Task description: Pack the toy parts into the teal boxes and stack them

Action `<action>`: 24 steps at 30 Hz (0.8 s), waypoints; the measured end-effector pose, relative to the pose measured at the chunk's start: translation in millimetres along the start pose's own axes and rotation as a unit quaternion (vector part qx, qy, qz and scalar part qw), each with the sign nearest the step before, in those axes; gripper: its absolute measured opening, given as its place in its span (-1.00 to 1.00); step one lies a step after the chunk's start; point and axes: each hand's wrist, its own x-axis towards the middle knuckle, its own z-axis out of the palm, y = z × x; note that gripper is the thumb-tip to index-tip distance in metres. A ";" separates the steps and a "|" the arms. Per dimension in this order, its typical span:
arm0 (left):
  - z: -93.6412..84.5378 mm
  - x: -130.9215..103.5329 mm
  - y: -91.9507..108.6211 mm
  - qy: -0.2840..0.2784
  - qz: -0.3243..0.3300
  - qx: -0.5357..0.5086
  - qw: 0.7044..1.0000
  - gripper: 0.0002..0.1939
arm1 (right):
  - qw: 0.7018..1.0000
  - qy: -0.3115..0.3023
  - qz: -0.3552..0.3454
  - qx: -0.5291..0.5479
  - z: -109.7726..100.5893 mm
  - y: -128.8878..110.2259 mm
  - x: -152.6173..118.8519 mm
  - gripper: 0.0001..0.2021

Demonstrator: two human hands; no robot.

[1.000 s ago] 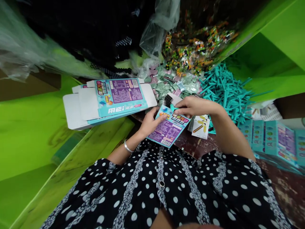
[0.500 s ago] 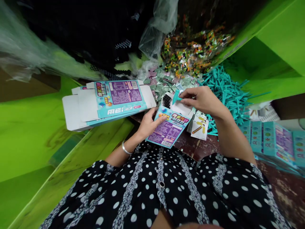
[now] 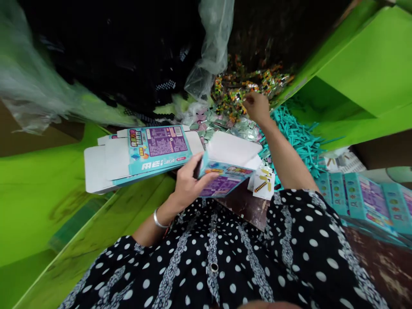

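Observation:
My left hand [image 3: 189, 182] is closed around a small teal and purple carton [image 3: 222, 182], which tilts with its white flap [image 3: 233, 148] raised. The carton's inside is hidden from me. Farther out, my right hand [image 3: 257, 107] has its fingers curled together at clear packets of orange, green and black beads [image 3: 234, 94]; what they grip, if anything, is hidden. Below that hand lie small silvery-green and pink sachets [image 3: 222, 122]. Beside it is a heap of turquoise plastic sticks [image 3: 294, 133]. White cards with a pixel pickaxe picture [image 3: 264, 184] rest just right of the carton.
Flattened cartons [image 3: 154, 148] are stacked at the left. Filled-out cartons [image 3: 367, 199] stand in a row at the right on the worn brown table [image 3: 376, 253]. Black packets [image 3: 122, 56] and clear plastic film [image 3: 214, 47] lie at the back, between bright green panels [image 3: 360, 68].
My right hand has left the carton and moved up to the bead packets; the turquoise piece it held is out of sight. The carton has tipped, its flap now covering the opening.

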 end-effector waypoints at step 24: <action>20.1 2.3 -17.3 -0.127 -0.139 -0.126 0.974 -0.38 | 0.946 0.102 0.016 0.307 -96.3 9.0 -126.2 -0.20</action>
